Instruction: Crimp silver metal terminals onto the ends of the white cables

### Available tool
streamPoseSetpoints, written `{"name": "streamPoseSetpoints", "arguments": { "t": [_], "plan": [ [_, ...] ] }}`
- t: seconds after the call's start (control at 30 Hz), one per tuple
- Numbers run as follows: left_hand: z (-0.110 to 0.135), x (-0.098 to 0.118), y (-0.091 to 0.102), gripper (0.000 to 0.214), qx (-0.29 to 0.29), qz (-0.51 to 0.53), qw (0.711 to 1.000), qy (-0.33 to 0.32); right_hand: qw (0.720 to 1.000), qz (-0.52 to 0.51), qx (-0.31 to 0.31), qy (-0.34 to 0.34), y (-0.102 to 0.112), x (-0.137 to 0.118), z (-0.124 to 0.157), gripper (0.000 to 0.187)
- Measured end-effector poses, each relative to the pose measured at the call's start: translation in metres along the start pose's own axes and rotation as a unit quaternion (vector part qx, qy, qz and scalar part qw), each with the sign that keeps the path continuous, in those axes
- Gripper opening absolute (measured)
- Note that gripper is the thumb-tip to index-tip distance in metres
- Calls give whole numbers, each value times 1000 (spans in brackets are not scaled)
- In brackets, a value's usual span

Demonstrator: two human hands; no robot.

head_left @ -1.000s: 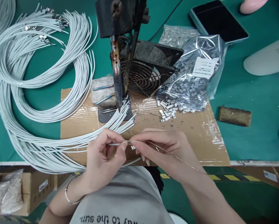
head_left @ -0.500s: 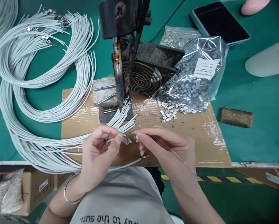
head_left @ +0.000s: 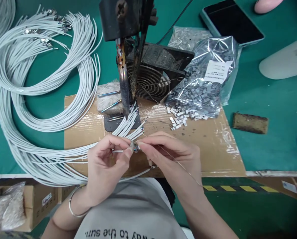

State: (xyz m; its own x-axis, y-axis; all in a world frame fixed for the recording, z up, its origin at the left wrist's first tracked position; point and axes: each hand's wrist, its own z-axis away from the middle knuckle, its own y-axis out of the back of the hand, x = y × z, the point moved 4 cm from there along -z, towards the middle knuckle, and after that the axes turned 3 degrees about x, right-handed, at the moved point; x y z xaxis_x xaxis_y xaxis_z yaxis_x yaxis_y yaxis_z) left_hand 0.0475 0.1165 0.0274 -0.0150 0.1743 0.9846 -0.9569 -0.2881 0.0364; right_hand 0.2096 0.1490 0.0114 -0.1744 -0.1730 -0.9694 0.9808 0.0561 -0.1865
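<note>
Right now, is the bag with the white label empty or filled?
Partly filled: through the clear plastic of the bag, many small silvery pieces show, mostly in its lower part.

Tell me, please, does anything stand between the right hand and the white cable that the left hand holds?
Nothing visible does. The right hand pinches a small metal piece close to where the left hand holds the white cable. The soldering iron hangs beyond both hands, not between them. The exact contact is hidden.
</note>
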Motion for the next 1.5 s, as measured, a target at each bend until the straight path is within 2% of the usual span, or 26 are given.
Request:
{"name": "streamPoseSetpoints", "arguments": {
  "t": [0.43,0.77,0.87,0.97,1.07,1.13,1.27,1.37,1.5],
  "plan": [
    [-1,3,-3,20,1,-34,999,-5,1000,-1,-25,-5,2,-3,-1,24],
    [0,2,-3,19,-13,-38,999,6,998,35,-29,32,5,-4,-1,27],
    [-2,3,-3,19,-8,-37,999,3,996,60,-24,56,5,-4,-1,23],
    [-4,4,-5,19,1,-43,999,1,987,116,-20,109,6,-4,2,18],
    [-6,7,-7,18,18,-58,998,-9,971,190,-11,144,9,-2,6,31],
    [-8,9,-8,18,28,-66,997,-14,968,214,-4,129,12,0,9,36],
    [-12,8,-8,17,49,-74,996,-20,977,192,1,90,15,2,10,31],
    [-15,7,-6,17,62,-74,995,-27,976,189,5,106,13,0,8,12],
    [-18,8,-6,17,75,-75,994,-28,972,199,-10,126,7,-4,1,18]
  ]
}}
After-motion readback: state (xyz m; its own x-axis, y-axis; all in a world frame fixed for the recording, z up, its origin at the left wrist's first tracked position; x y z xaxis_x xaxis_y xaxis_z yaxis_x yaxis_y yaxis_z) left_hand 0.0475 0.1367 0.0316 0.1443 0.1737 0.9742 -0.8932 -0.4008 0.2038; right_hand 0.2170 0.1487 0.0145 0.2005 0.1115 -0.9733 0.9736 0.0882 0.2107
